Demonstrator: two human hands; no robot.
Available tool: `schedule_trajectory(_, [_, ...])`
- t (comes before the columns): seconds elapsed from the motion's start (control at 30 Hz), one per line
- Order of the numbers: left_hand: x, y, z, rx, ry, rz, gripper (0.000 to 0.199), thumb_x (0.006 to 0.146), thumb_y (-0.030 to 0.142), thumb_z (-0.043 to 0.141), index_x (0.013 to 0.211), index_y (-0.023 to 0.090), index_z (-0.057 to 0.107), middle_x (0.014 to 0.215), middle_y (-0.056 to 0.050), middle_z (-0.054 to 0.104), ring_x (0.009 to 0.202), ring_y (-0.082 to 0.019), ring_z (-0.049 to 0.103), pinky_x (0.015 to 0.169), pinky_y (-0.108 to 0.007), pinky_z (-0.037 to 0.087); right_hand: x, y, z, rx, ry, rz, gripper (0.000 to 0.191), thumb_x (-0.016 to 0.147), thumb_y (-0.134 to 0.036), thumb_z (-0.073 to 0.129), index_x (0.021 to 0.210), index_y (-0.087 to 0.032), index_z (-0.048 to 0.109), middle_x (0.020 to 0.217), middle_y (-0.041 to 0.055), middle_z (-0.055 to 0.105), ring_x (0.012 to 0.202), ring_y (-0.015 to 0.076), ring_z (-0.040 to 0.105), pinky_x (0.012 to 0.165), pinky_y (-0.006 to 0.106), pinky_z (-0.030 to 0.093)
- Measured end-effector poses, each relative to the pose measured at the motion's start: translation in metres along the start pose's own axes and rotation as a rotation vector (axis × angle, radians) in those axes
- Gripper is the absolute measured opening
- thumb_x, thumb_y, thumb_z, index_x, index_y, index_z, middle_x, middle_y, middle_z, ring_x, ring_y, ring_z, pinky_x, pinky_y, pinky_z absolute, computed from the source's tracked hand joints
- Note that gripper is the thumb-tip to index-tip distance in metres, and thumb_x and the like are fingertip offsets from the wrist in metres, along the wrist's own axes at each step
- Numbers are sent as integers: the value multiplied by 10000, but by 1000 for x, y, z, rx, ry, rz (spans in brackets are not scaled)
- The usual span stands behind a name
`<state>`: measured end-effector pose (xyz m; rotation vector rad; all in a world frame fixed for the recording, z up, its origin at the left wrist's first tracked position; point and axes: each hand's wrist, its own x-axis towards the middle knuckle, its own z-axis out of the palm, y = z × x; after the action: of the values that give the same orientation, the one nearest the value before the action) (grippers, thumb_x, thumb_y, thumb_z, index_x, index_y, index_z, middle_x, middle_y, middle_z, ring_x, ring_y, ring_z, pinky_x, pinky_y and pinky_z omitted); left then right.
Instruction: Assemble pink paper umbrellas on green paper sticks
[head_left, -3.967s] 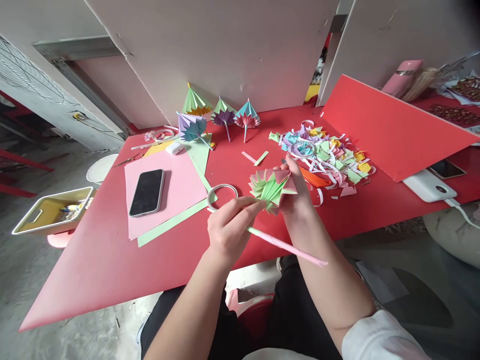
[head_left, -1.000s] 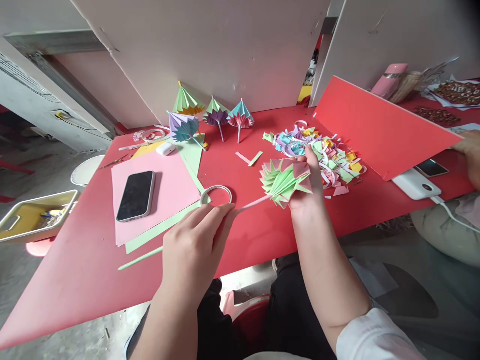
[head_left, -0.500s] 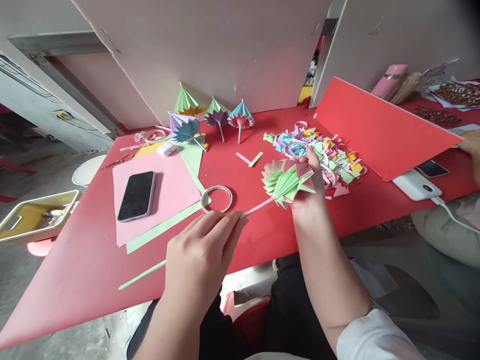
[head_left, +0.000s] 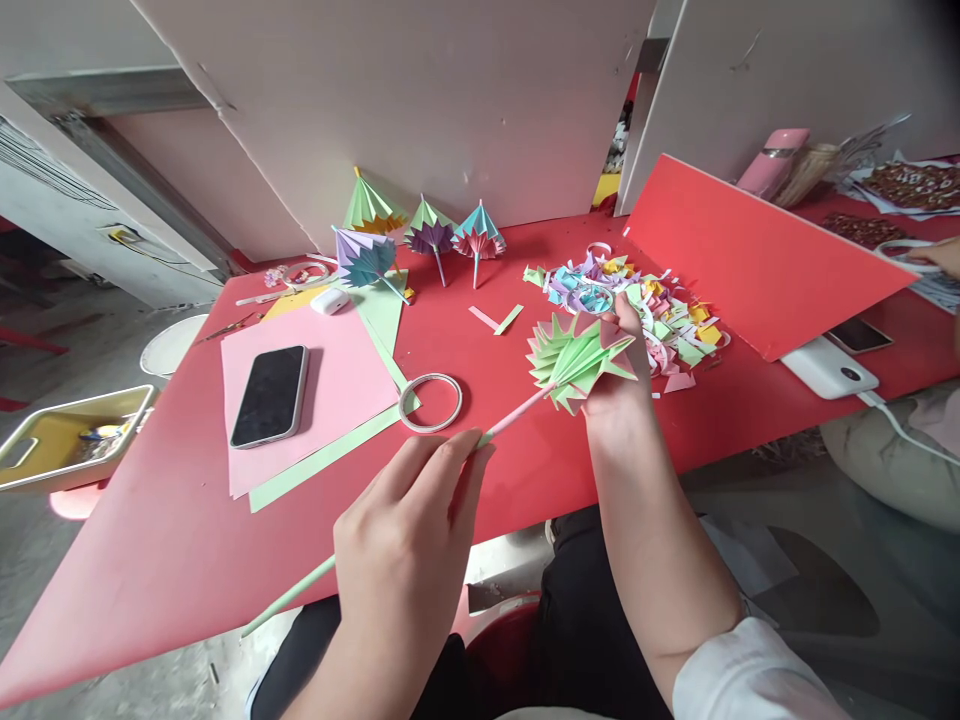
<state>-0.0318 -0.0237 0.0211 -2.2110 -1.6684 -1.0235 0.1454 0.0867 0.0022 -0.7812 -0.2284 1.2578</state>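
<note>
My left hand (head_left: 412,510) pinches a thin rolled paper stick (head_left: 289,597), pale green at its lower end and pink toward the top. At that stick's upper end is a pleated paper umbrella (head_left: 576,362), green inside with pink zigzag edges, tilted so its underside faces me. Behind its canopy, my right hand (head_left: 622,385) supports the umbrella, its fingers partly hidden by the paper. Below and left of the canopy, a roll of double-sided tape (head_left: 430,403) lies flat on the red table (head_left: 525,490).
Several finished paper umbrellas (head_left: 439,240) stand at the back. Colourful paper scraps (head_left: 675,320) are heaped beside an upright red board (head_left: 757,250). A phone (head_left: 270,396) rests on pink paper (head_left: 352,385) at left. A power bank (head_left: 829,370) lies at right, near another person's hand (head_left: 941,257).
The stick's lower green end has dipped slightly, and the canopy has turned a little in my hands. At far right, the other person's hand now holds a white ring.
</note>
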Motion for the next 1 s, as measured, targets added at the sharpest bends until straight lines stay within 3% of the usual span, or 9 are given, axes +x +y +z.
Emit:
schedule_trajectory(0.5, [-1, -1, -4, -13, -45, -31, 25, 809, 223, 612, 818, 212, 632, 713, 32, 619, 544, -65, 489, 497, -201, 330, 3, 2, -5, -21, -96, -82, 302, 714, -382, 589, 603, -226, 355, 538, -71, 376, 477, 92, 493, 462, 253, 469])
schedule_trajectory(0.73, [0, 1, 0, 26, -27, -36, 44, 805, 247, 619, 826, 215, 641, 724, 28, 629, 521, -64, 466, 467, -202, 304, 0, 4, -2, 0, -12, -45, 312, 711, -411, 597, 617, -227, 364, 553, -80, 397, 454, 78, 477, 478, 266, 484])
schedule_trajectory(1.0, [2, -1, 5, -53, -89, 17, 166, 843, 214, 554, 976, 211, 652, 855, -19, 628, 639, -90, 539, 541, -201, 392, -2, 3, 1, -9, -41, -39, 332, 718, -450, 596, 621, -229, 369, 546, -82, 408, 462, 84, 500, 494, 268, 495])
